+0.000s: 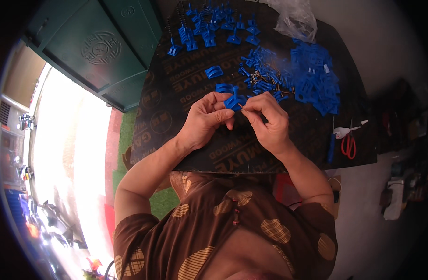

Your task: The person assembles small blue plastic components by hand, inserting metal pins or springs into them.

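Hands (237, 119) half-hiding blue clip (233, 101)

the person is wearing a short-sleeved brown top (223, 233) with tan hatched blotches and small red buttons (234, 215); forearms are showing bare.

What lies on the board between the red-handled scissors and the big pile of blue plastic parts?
In the head view, only bare dark board separates the red-handled scissors from the big pile of blue plastic parts.
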A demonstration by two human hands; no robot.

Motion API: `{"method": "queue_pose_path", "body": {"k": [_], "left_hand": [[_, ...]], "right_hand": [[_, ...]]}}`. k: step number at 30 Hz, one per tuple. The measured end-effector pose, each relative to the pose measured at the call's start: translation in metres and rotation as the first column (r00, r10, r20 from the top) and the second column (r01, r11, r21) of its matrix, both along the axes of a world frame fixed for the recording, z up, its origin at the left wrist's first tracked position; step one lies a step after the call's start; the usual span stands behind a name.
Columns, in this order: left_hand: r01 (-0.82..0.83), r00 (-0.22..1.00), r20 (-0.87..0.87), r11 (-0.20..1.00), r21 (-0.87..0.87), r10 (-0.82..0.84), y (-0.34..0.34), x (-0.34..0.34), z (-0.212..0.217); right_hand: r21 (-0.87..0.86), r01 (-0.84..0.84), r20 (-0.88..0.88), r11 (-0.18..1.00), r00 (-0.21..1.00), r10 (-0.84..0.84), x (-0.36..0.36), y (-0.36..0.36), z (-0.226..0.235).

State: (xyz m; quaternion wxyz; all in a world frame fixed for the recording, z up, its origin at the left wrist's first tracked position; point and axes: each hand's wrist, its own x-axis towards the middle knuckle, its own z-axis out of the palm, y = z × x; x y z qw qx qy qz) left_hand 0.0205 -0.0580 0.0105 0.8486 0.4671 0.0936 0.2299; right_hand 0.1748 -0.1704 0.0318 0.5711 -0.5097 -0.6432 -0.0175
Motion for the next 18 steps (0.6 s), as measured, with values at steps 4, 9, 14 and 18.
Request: {"method": "queue_pose_path", "body": {"k": [4, 9, 14, 18], "left_hand": [[-0.056, 0.998, -0.032, 0.991, 0.120, 0.060, -0.0019, -0.0006, -0.0035], [-0.098, 0.988, -0.093, 0.963, 0.252, 0.125, -0.0047, -0.0010, -0.0014], [-0.080, 0.981, -0.148, 0.951, 0.298, 0.128, -0.0042, -0.0031, 0.0005], [-0.095, 0.986, -0.108, 0.953, 0.287, 0.130, -0.0070, -0.0022, 0.0027]], "right_hand": [[-0.016, 0.009, -0.013, 1.000, 1.000, -0.009, -0.0006, 0.0014, -0.0022], [-0.037, -0.004, -0.007, 0.999, 1.000, 0.004, 0.0027, 0.0036, -0.0049], [-0.055, -0.037, -0.009, 0.998, 0.999, 0.036, 0.0047, 0.0042, -0.0061], [-0.166, -0.021, -0.202, 0.986, 0.979, -0.013, -0.0031, 0.0012, -0.0019]]}}
